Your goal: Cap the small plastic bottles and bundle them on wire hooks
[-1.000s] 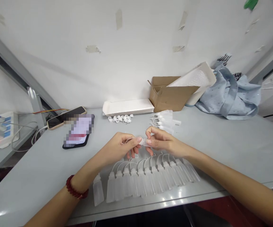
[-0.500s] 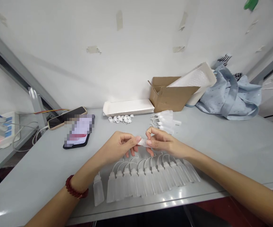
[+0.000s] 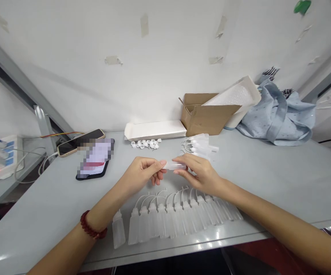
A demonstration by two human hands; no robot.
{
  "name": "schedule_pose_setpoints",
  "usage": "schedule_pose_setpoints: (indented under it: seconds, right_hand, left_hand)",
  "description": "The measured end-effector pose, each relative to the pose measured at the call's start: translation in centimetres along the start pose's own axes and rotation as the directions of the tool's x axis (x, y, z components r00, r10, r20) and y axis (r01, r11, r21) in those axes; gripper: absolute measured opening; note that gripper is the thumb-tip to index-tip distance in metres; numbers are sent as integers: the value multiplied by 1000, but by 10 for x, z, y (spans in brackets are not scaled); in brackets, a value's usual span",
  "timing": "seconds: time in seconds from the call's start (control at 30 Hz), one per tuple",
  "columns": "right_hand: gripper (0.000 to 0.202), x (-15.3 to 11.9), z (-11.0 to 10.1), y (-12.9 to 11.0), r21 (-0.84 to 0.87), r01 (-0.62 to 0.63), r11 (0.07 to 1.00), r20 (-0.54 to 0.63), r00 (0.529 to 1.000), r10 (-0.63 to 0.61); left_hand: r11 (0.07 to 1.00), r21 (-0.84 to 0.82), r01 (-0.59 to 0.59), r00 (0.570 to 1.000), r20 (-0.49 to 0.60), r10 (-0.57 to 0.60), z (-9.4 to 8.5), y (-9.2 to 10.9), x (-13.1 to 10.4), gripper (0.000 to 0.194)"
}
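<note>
A translucent plastic bottle point(image 3: 176, 165) lies sideways between my two hands above the table. My left hand point(image 3: 148, 170) pinches its left end between thumb and fingers. Around its right end are the thumb and fingers of my right hand point(image 3: 198, 172). Below my hands, several similar bottles point(image 3: 178, 221) with thin curved tubes lie side by side in a row near the front edge. One more bottle point(image 3: 118, 230) lies a little apart at the row's left. Behind my right hand is a small group of bottles point(image 3: 199, 143) with white tips.
Small white caps point(image 3: 146, 144) lie before a stack of white envelopes point(image 3: 156, 130). An open cardboard box point(image 3: 211, 118) and a light blue bag point(image 3: 280, 114) stand at the back right. Two phones point(image 3: 95, 158) point(image 3: 81, 142) and a power strip point(image 3: 2, 158) are at the left.
My right hand has shifted its grip rightward, so more of the bottle shows between my hands. My left hand has moved slightly left.
</note>
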State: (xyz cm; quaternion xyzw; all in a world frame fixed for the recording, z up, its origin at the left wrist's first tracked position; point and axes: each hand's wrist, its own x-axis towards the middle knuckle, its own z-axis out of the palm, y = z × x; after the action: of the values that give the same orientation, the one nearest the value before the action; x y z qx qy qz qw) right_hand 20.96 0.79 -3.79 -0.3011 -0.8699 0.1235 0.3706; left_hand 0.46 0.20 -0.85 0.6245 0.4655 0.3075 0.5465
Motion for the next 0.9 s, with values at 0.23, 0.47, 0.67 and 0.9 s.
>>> schedule_pose_setpoints:
  seconds: [0.23,0.47,0.67,0.9]
  right_hand:
    - [22,4,-8,-6,177,-186,967,63,982,177]
    - [28,8,-13,-9,355,-403,844,184,915,360]
    - [29,7,-12,-7,434,-459,775,222,888,403]
    - [25,8,-11,-6,255,-261,931,47,965,258]
  left_hand:
    - [985,114,-128,992,20,127,-2,-3,-2,22]
    - [973,106,-204,976,-53,210,3,-4,-3,11]
    - [979,110,-170,984,-37,175,3,-3,-3,17]
    - [990,105,-99,995,41,95,3,-3,-1,33]
